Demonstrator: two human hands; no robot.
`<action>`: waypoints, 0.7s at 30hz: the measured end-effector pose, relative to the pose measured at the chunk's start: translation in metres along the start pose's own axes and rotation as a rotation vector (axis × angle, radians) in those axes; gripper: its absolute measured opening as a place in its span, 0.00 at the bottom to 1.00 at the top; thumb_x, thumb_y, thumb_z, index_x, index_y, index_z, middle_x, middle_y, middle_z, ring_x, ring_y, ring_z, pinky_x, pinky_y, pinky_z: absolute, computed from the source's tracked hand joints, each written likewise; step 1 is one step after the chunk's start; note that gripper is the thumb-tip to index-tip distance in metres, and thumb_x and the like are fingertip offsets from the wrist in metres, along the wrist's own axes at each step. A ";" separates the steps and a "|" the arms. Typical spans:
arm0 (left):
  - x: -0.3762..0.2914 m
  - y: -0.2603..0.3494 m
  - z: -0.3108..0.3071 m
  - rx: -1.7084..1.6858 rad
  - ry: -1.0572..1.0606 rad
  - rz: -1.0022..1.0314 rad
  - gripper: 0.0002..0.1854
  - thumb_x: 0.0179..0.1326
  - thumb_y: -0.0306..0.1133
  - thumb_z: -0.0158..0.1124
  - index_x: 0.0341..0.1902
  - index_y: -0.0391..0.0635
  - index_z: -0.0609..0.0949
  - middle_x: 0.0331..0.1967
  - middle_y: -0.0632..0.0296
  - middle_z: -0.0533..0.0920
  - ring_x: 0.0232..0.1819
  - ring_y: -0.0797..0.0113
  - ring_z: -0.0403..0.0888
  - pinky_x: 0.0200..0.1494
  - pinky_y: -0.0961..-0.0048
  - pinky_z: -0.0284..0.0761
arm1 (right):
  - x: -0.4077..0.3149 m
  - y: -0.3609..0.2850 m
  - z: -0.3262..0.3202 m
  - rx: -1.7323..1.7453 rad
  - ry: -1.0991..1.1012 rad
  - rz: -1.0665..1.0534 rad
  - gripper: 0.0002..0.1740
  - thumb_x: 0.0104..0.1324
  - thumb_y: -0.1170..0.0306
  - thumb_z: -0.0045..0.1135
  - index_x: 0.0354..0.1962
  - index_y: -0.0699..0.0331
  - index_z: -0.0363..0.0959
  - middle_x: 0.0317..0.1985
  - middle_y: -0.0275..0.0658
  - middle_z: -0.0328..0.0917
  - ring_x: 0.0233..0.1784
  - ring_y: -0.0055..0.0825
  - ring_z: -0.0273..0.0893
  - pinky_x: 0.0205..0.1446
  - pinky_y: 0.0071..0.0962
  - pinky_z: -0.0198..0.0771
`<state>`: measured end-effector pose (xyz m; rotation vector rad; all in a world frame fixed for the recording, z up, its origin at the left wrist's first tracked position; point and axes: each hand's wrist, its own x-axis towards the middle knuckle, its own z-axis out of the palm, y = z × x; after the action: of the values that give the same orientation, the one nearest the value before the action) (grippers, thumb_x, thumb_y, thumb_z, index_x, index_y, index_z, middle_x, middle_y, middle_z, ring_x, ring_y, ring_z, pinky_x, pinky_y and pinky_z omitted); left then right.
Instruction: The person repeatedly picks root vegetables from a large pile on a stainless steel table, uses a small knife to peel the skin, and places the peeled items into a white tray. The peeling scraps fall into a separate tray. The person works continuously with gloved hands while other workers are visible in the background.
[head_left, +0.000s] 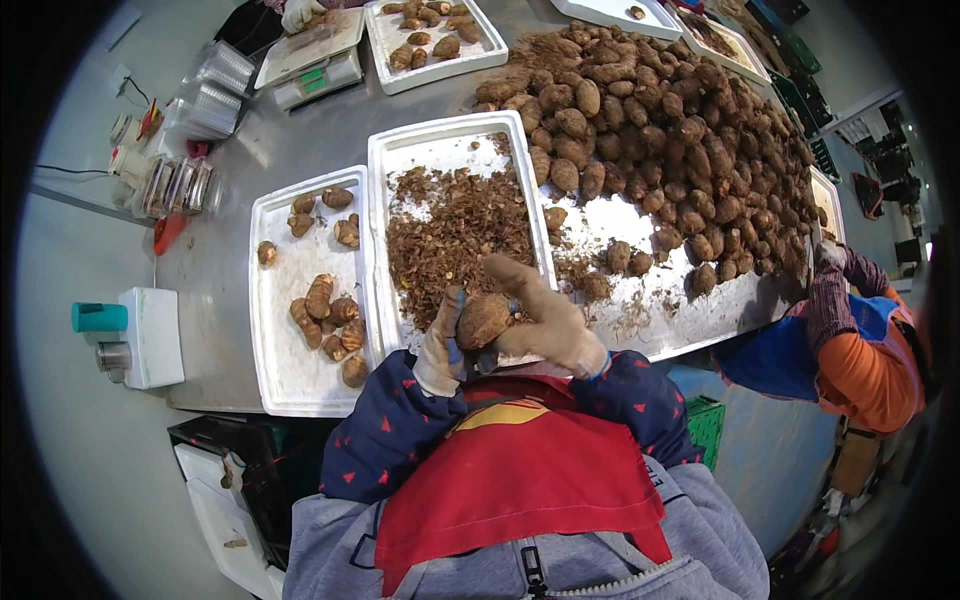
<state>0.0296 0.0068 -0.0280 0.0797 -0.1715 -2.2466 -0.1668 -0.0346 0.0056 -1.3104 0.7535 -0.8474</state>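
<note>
My left hand (444, 349), in a pale work glove with blue-coated fingers, grips a brown hairy taro corm (484, 321) in front of my apron. The blue fingertips show on the corm's far side. My right hand (551, 319), in a dirt-stained glove, is spread beside the corm, its fingers apart. Whether its lower fingers touch the corm is hard to tell. Beneath and beyond my hands lies a white foam tray (450, 135), with brown peel scraps (465, 232) over much of its floor. To its left, another foam tray (274, 360) holds several trimmed corms (319, 296).
A large heap of taro (660, 135) covers the table's right side. At the back are a digital scale (319, 79), a foam tray (480, 64) of corms and another person's gloved hand (301, 13). Clear plastic boxes (217, 90) stand back left. A co-worker (862, 337) is at right.
</note>
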 end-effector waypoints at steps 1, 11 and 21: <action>0.000 -0.004 0.003 0.099 0.180 0.066 0.30 0.76 0.55 0.45 0.67 0.41 0.71 0.59 0.57 0.79 0.58 0.64 0.80 0.61 0.64 0.79 | -0.002 -0.006 0.006 -0.115 -0.002 -0.039 0.39 0.52 0.68 0.72 0.62 0.68 0.70 0.65 0.49 0.68 0.74 0.43 0.60 0.77 0.38 0.54; -0.001 0.008 0.032 1.072 0.779 0.458 0.13 0.75 0.31 0.56 0.53 0.34 0.79 0.41 0.66 0.81 0.38 0.79 0.75 0.40 0.82 0.73 | 0.000 -0.028 0.022 -0.502 0.123 -0.137 0.37 0.51 0.65 0.75 0.58 0.62 0.73 0.59 0.48 0.75 0.65 0.44 0.72 0.68 0.36 0.68; -0.006 0.000 0.056 2.003 0.588 0.487 0.14 0.62 0.22 0.66 0.51 0.38 0.82 0.44 0.57 0.86 0.48 0.67 0.85 0.50 0.71 0.80 | 0.000 -0.016 0.018 -0.800 0.079 -0.059 0.36 0.52 0.71 0.67 0.62 0.60 0.70 0.62 0.49 0.72 0.66 0.48 0.70 0.68 0.39 0.68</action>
<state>0.0274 0.0168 0.0277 1.4603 -1.7260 -0.7195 -0.1531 -0.0262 0.0232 -2.0151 1.1881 -0.6598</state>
